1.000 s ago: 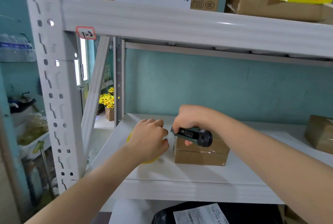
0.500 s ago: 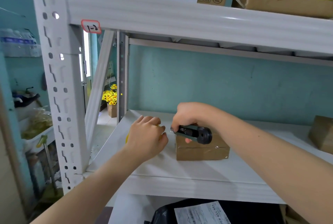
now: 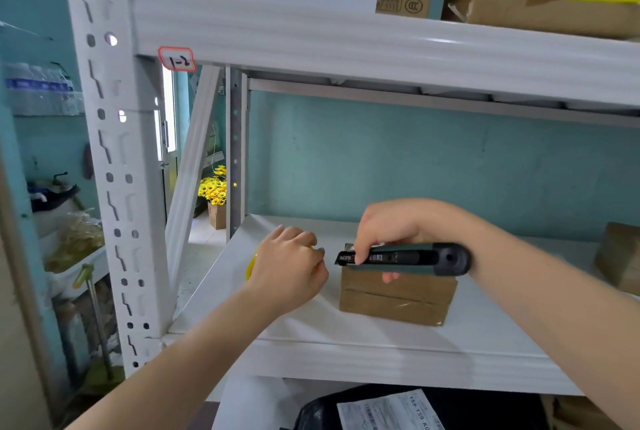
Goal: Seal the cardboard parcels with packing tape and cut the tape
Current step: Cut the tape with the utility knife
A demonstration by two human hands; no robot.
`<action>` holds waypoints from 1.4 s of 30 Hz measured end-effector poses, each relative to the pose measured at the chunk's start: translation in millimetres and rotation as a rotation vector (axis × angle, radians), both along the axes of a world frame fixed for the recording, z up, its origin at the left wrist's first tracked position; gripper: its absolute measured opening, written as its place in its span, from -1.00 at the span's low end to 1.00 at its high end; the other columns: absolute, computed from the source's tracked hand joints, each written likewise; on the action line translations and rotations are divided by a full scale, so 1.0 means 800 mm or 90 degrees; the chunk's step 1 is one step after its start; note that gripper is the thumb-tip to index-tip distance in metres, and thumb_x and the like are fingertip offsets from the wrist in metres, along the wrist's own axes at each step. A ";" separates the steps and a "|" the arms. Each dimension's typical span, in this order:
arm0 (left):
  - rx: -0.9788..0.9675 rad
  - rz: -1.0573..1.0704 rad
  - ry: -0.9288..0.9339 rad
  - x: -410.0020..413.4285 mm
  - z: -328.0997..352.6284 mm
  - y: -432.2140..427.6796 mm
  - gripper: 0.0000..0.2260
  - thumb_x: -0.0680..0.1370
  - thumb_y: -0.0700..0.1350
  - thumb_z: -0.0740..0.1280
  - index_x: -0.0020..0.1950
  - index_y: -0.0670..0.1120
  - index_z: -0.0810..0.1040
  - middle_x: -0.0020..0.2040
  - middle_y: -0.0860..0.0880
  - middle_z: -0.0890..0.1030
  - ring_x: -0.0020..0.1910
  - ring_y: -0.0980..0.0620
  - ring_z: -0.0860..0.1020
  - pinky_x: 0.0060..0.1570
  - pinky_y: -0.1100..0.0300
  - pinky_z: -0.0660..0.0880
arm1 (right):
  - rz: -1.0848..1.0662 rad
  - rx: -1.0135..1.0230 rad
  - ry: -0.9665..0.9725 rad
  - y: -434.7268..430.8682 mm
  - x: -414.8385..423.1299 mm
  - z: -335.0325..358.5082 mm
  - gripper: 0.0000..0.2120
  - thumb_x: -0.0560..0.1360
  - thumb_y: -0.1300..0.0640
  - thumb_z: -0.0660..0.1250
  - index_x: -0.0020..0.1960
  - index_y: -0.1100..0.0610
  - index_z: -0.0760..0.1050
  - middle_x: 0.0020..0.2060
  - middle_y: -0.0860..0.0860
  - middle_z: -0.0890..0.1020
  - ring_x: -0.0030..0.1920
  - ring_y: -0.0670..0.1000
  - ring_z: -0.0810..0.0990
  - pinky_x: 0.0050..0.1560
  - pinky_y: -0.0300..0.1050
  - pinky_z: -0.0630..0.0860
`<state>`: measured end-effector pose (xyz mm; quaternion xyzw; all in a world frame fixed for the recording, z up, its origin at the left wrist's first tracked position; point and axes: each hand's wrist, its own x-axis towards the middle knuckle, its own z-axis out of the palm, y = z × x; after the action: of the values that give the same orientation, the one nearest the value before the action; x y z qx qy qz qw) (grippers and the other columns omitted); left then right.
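Observation:
A small brown cardboard parcel (image 3: 394, 296) with clear tape across its front stands on the white shelf (image 3: 311, 329). My right hand (image 3: 391, 229) rests over the parcel's top and grips a dark utility knife (image 3: 405, 257), held level with its tip pointing left past the parcel's left edge. Just left of the knife tip, my left hand (image 3: 287, 265) is closed around a yellow tape roll (image 3: 250, 265); only a sliver of the roll shows beside the hand. The tape between roll and parcel is too clear to make out.
Another brown parcel (image 3: 620, 256) sits at the shelf's right end. The white upright post (image 3: 114, 166) stands close on the left, and the upper shelf beam (image 3: 381, 38) carries large cartons. A black bag with a shipping label (image 3: 391, 410) lies below the shelf.
My right hand has turned the knife level and brought its tip further left past the parcel's corner. My left hand has stayed on the roll. The camera view shifted slightly.

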<state>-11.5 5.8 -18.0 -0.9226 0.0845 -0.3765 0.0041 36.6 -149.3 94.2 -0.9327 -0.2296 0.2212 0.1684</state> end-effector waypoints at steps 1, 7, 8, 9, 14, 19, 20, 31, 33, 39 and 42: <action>-0.004 0.001 -0.002 0.000 0.000 0.001 -0.87 0.32 -0.09 0.34 -0.41 -0.03 0.65 -0.37 0.04 0.60 -0.32 -0.06 0.57 -0.28 0.22 0.49 | 0.013 -0.003 0.006 -0.004 0.000 0.003 -0.87 0.37 0.21 0.38 -0.21 0.29 0.51 -0.44 0.20 0.61 -0.41 0.16 0.61 -0.42 -0.16 0.56; -0.023 -0.009 -0.029 0.002 -0.002 0.001 -0.86 0.33 -0.10 0.35 -0.43 -0.04 0.64 -0.36 0.04 0.61 -0.31 -0.06 0.57 -0.28 0.24 0.47 | 0.025 0.002 0.017 -0.017 -0.001 0.006 -0.86 0.36 0.20 0.39 -0.21 0.29 0.53 -0.34 0.27 0.62 -0.41 0.15 0.62 -0.45 -0.17 0.54; -0.021 -0.013 -0.036 0.002 -0.002 0.001 -0.86 0.32 -0.11 0.35 -0.42 -0.04 0.64 -0.35 0.04 0.61 -0.31 -0.06 0.57 -0.28 0.23 0.47 | 0.015 0.007 0.013 -0.016 0.000 0.004 -0.85 0.37 0.20 0.38 -0.19 0.30 0.53 -0.38 0.24 0.63 -0.43 0.14 0.62 -0.46 -0.17 0.54; -0.020 -0.018 -0.043 0.003 -0.003 0.001 -0.87 0.32 -0.11 0.36 -0.43 -0.04 0.63 -0.35 0.04 0.62 -0.31 -0.06 0.58 -0.28 0.23 0.48 | 0.000 0.022 0.010 -0.014 0.001 0.000 -0.84 0.38 0.20 0.36 -0.19 0.32 0.51 -0.44 0.21 0.63 -0.46 0.12 0.62 -0.45 -0.17 0.55; -0.014 -0.019 -0.062 0.005 -0.006 0.002 -0.89 0.31 -0.13 0.38 -0.42 -0.04 0.65 -0.34 0.02 0.63 -0.31 -0.07 0.59 -0.29 0.22 0.48 | -0.076 0.112 -0.042 0.007 0.004 -0.021 -0.91 0.40 0.30 0.30 -0.24 0.30 0.42 -0.48 0.17 0.57 -0.47 0.13 0.59 -0.42 -0.12 0.56; -0.013 -0.016 -0.070 0.010 -0.009 0.006 -0.85 0.33 -0.11 0.33 -0.41 -0.03 0.66 -0.34 0.04 0.63 -0.31 -0.06 0.59 -0.27 0.22 0.48 | -0.060 0.065 -0.056 0.016 0.004 -0.019 -0.90 0.37 0.29 0.35 -0.27 0.28 0.44 -0.43 0.15 0.54 -0.45 0.12 0.55 -0.39 -0.12 0.54; -0.008 -0.015 -0.071 0.011 -0.009 0.007 -0.84 0.33 -0.10 0.31 -0.40 -0.03 0.66 -0.34 0.04 0.63 -0.30 -0.06 0.59 -0.27 0.22 0.49 | -0.048 0.049 -0.048 0.017 0.003 -0.016 -0.91 0.37 0.28 0.36 -0.25 0.29 0.46 -0.42 0.16 0.55 -0.43 0.14 0.56 -0.35 -0.09 0.56; -0.087 -0.037 -0.076 0.007 -0.008 0.011 -0.90 0.31 -0.12 0.37 -0.33 -0.03 0.70 -0.29 0.04 0.66 -0.27 -0.07 0.61 -0.26 0.23 0.50 | 0.016 0.009 0.059 0.007 0.007 -0.009 -0.84 0.37 0.36 0.36 -0.34 0.23 0.46 -0.61 0.01 0.52 -0.61 -0.01 0.48 -0.55 -0.28 0.44; -0.102 -0.044 -0.079 0.006 -0.006 0.011 -0.90 0.31 -0.12 0.38 -0.33 -0.03 0.70 -0.28 0.04 0.67 -0.27 -0.07 0.62 -0.26 0.23 0.49 | 0.015 0.018 0.059 0.007 0.008 -0.010 -0.82 0.38 0.35 0.35 -0.36 0.22 0.44 -0.62 0.01 0.51 -0.61 -0.02 0.46 -0.56 -0.30 0.43; -0.192 -0.064 -0.077 0.001 -0.004 0.019 -0.87 0.35 -0.11 0.36 -0.27 -0.04 0.72 -0.21 0.04 0.69 -0.19 -0.05 0.64 -0.27 0.19 0.48 | 0.007 0.058 0.062 0.004 0.012 -0.013 -0.75 0.42 0.33 0.32 -0.41 0.16 0.40 -0.56 0.00 0.46 -0.56 -0.02 0.43 -0.56 -0.31 0.37; -0.282 -0.079 -0.062 0.003 -0.007 0.027 -0.83 0.38 -0.10 0.33 -0.20 -0.05 0.72 -0.14 0.05 0.70 -0.09 -0.04 0.62 -0.22 0.11 0.55 | 0.013 0.052 0.063 0.002 0.015 -0.016 -0.78 0.43 0.31 0.29 -0.37 0.17 0.40 -0.48 0.03 0.46 -0.50 0.01 0.44 -0.52 -0.27 0.39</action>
<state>-9.1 27.0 -23.3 -0.8749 0.0558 -0.4292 -0.2174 48.5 -147.4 81.6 -0.9105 -0.2394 0.2594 0.2155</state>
